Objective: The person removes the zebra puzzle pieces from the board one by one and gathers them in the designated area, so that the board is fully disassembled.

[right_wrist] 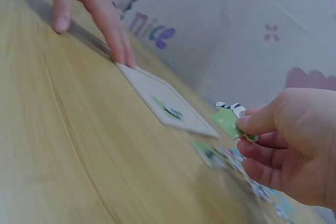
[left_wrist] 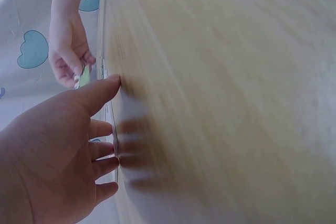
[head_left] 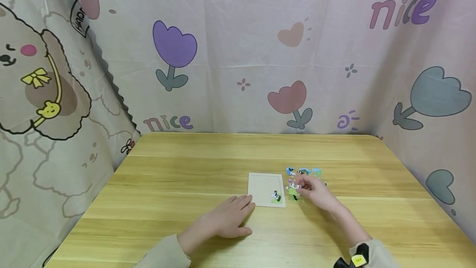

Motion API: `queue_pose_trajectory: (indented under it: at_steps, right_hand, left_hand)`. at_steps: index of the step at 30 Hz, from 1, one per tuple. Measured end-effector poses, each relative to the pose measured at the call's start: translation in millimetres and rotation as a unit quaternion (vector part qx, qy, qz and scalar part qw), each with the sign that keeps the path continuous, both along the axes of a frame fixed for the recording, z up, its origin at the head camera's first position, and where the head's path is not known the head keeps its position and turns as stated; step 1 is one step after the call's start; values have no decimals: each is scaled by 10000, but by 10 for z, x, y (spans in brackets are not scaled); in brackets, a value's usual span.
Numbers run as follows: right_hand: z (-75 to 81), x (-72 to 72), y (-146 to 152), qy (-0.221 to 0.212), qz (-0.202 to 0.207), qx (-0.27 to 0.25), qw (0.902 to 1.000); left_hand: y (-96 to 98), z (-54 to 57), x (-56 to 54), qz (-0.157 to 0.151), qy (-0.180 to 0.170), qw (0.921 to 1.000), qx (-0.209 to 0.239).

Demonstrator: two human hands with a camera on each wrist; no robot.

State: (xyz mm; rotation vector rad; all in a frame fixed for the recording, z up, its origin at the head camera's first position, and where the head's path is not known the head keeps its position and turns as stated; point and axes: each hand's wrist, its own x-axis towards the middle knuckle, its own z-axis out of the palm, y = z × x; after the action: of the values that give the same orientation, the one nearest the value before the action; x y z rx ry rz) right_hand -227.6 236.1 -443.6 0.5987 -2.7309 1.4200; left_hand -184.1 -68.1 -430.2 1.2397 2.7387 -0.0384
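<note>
A pale square puzzle tray (head_left: 259, 187) lies on the table with one puzzle piece (head_left: 276, 197) in its near right corner. Spread flat, my left hand (head_left: 231, 217) touches the tray's near left edge with its fingertips. My right hand (head_left: 317, 193) is just right of the tray, over the loose pieces. Between its thumb and fingers it pinches a green puzzle piece (right_wrist: 227, 122) with a black-and-white striped part, raised off the table in the right wrist view. Beneath that hand lie several loose puzzle pieces (head_left: 316, 172), some of them hidden by it.
The wooden table (head_left: 178, 168) extends on all sides of the tray. A printed curtain (head_left: 230, 53) with flowers and lettering hangs behind the table's far edge and along its sides. One green loose piece (right_wrist: 207, 156) lies close to the tray's right edge.
</note>
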Motion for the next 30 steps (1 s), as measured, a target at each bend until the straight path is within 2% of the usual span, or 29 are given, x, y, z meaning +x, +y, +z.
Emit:
queue_pose_trajectory:
  at_steps: [6, 9, 12, 20, 24, 30]
  right_hand:
    - [-10, 95, 270, -530, -280, -114, 9981]
    - [-24, 128, 350, -649, -423, -20, 9970]
    - [-47, 141, 389, -635, -542, 185, 9963]
    - [-89, 114, 377, -113, -743, 948, 9927]
    - [-97, 107, 343, -17, -891, 1073, 9902]
    - [-95, 92, 324, -142, -1176, 1047, 9874]
  left_hand:
    - [-2, -16, -2, -13, 8, 10000, -8]
    - [-6, -24, -5, -10, 5, 10000, 12]
    - [-9, -25, -7, -17, 6, 10000, 30]
    - [-10, -12, -4, 3, -55, 10000, 42]
    - [-11, -2, 1, 32, -88, 9999, 57]
    - [-13, 4, 1, 51, -114, 9999, 93]
